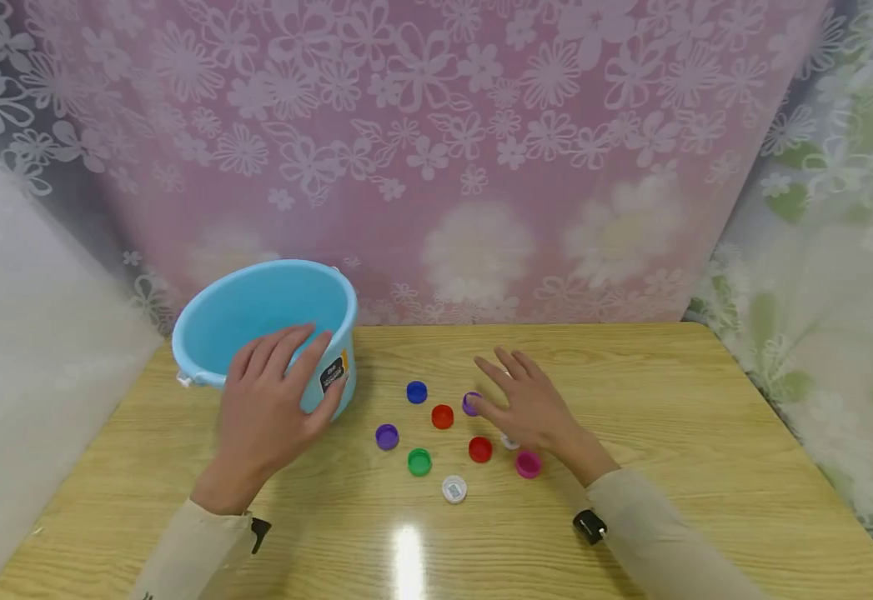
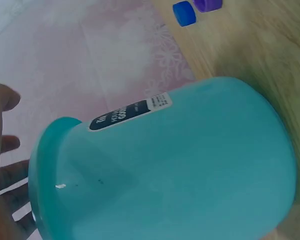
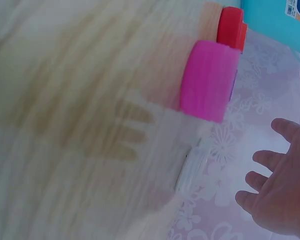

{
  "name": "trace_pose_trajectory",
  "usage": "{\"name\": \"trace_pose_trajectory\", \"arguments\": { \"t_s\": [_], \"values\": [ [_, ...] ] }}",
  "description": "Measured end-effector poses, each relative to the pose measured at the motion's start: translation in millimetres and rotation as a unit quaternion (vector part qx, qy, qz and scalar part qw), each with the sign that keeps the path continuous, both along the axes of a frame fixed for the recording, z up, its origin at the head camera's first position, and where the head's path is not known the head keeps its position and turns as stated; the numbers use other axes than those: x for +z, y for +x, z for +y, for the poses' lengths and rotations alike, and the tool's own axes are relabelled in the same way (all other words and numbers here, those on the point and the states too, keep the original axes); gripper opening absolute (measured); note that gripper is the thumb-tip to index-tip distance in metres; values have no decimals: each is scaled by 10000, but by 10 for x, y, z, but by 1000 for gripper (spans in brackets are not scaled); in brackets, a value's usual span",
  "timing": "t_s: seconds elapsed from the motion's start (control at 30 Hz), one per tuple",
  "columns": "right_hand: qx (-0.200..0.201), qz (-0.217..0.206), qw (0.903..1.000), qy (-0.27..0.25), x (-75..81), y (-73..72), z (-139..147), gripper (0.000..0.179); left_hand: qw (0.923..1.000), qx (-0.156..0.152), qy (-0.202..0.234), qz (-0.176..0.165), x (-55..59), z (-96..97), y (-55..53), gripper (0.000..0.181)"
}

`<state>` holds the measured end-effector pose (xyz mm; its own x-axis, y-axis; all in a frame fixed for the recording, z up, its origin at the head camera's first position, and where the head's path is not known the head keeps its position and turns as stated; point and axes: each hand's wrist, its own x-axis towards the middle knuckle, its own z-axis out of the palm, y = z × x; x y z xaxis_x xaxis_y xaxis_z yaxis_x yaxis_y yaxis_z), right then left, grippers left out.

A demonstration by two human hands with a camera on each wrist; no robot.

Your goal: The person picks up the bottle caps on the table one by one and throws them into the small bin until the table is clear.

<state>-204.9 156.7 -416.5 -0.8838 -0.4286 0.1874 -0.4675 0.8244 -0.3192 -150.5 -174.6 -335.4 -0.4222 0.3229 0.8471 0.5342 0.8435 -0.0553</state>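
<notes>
A light blue bucket point(image 1: 256, 304) stands upright at the table's left. My left hand point(image 1: 267, 408) is at its near rim, fingers extended and apart; in the left wrist view the fingers point(image 2: 15, 177) show behind the rim. My right hand point(image 1: 529, 408) is spread palm down over loose bottle caps and holds nothing. Under or beside it are a purple cap point(image 1: 470, 404), a white cap point(image 1: 509, 442) partly hidden, and a magenta cap point(image 1: 529, 465). Two red caps point(image 1: 442, 417), a blue cap point(image 1: 417, 392), another purple cap point(image 1: 387, 437), a green cap point(image 1: 419, 462) and a white cap point(image 1: 454, 489) lie between the hands.
The caps are scattered over the middle of a wood-grain table point(image 1: 669, 400). A pink floral curtain point(image 1: 436, 167) hangs right behind the table's far edge, and pale curtains point(image 1: 841, 250) flank it. Glare brightens the table's front.
</notes>
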Motion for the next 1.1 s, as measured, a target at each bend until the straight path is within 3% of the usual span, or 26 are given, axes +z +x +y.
{"name": "trace_pose_trajectory", "arguments": {
  "t_s": [0.27,1.1],
  "values": [
    [6,-143,9999,13,-22,28,-52,69,9970,345,327,618,-71,-81,12,43],
    [141,-203,9995,176,-82,39,-117,67,9961,724,85,503,-281,-171,41,46]
  ]
}}
